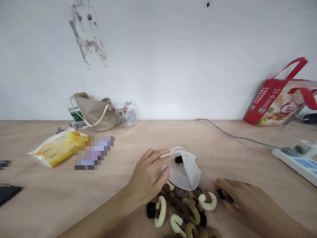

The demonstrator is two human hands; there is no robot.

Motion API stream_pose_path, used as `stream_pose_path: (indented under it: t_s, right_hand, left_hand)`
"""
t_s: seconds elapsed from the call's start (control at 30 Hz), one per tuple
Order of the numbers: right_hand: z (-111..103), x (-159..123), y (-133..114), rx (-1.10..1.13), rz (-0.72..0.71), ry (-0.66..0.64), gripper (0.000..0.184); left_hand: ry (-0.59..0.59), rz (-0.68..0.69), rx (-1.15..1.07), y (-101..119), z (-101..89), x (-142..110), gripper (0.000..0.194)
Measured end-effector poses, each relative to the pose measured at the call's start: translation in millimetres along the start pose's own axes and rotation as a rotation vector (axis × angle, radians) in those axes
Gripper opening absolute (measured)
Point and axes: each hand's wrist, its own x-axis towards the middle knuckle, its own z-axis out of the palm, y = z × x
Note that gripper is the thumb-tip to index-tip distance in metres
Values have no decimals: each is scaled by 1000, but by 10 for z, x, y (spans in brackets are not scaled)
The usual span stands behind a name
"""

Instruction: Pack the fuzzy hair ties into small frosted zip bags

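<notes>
My left hand [150, 173] is at the left edge of a frosted white plastic bag [177, 175], its fingertips on the edge and its thumb apart from the forefinger. The bag's mouth gapes towards me, and a small black fuzzy piece [178, 159] shows in it. To the right, my right hand [244, 196] is closed round a black hair tie [225, 195], partly hidden by the fingers. Between my hands, in front of the bag, lies a loose pile of fuzzy hair ties [183, 210] in cream, brown, mustard, grey and black.
Left are a yellow packet [60, 148] and a pixelated flat object [95, 153]. A beige handbag [95, 110] and a clear plastic bag [128, 115] sit by the wall. A red shopping bag [279, 99], grey cable [230, 135] and white power strip [297, 165] are right.
</notes>
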Motion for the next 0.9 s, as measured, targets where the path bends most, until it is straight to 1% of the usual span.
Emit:
stream_pose_path:
  t_s: [0.03, 0.07, 0.13, 0.2, 0.23, 0.3, 0.33, 0.37, 0.43, 0.53, 0.63, 0.67, 0.7, 0.77, 0.8, 0.83, 0.87, 0.9]
  right_hand:
    - [19, -24, 32, -18, 2, 27, 20]
    - [10, -39, 50, -41, -7, 84, 20]
    - [-80, -34, 23, -55, -72, 230, 18]
    - [-225, 17, -89, 5, -224, 354, 15]
    - [-295, 59, -168, 51, -335, 397, 14]
    - [-388, 165, -334, 101, -553, 472, 15]
    - [-402, 224, -407, 100, -621, 499, 16]
    - [-396, 281, -465, 84, -652, 507, 17]
    - [-337, 370, -520, 54, -635, 465, 20]
    - [-225, 383, -447, 89, -556, 363, 23]
    - [-196, 249, -292, 168, -473, 309, 24]
    - [-206, 191, -250, 183, -446, 271, 24]
    - [-220, 135, -218, 194, -429, 222, 23]
    - [-237, 48, -192, 216, -429, 130, 19]
    - [-232, 20, -192, 217, -451, 121, 18]
    - [-216, 3, -198, 208, -481, 152, 16]
    - [-189, -5, -205, 187, -510, 212, 16]
    - [-153, -7, -209, 154, -529, 276, 17]
  left_hand:
    - [-7, -9, -15, -7, -22, -34, 27]
    - [-9, -19, -25, -11, -49, -76, 28]
    - [0, -40, -34, -5, -115, -182, 29]
    - [11, -65, -35, 24, -190, -308, 28]
    - [10, -81, -34, 45, -226, -374, 26]
    - [-32, -108, -27, 89, -284, -500, 22]
    - [-57, -121, -17, 107, -305, -557, 21]
    - [-76, -132, -1, 119, -320, -606, 20]
    - [-89, -151, 39, 126, -337, -675, 19]
    - [-63, -159, 70, 106, -333, -707, 19]
    - [-17, -139, 44, 76, -290, -680, 22]
    - [3, -126, 31, 63, -268, -665, 22]
    - [31, -121, 22, 49, -243, -647, 20]
    - [126, -144, 24, 7, -190, -601, 14]
    - [174, -166, 37, -20, -166, -571, 11]
    - [202, -183, 55, -49, -145, -536, 10]
    - [203, -183, 70, -80, -127, -496, 13]
    - [180, -158, 77, -111, -111, -453, 14]
